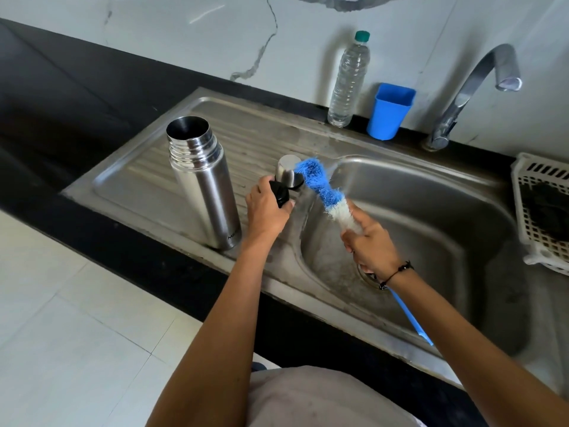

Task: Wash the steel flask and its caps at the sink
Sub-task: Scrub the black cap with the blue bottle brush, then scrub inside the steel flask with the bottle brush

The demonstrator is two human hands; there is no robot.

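- Two grips busy: my left hand (pixel 267 211) grips a black cap (pixel 279 194).
- My right hand (pixel 371 245) grips the bottle brush (pixel 320 188).
- Steel cup cap (pixel 286 174) just beyond my left grip, touching the bristles.
- Open steel flask (pixel 201 183) stands upright left of that grip.

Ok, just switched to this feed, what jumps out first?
The blue-and-white bottle brush stands out: the right hand grips it over the sink basin, its bristles against the steel cap on the drainboard. The left hand holds a black cap beside it. Left of both, the open steel flask stands upright on the drainboard.
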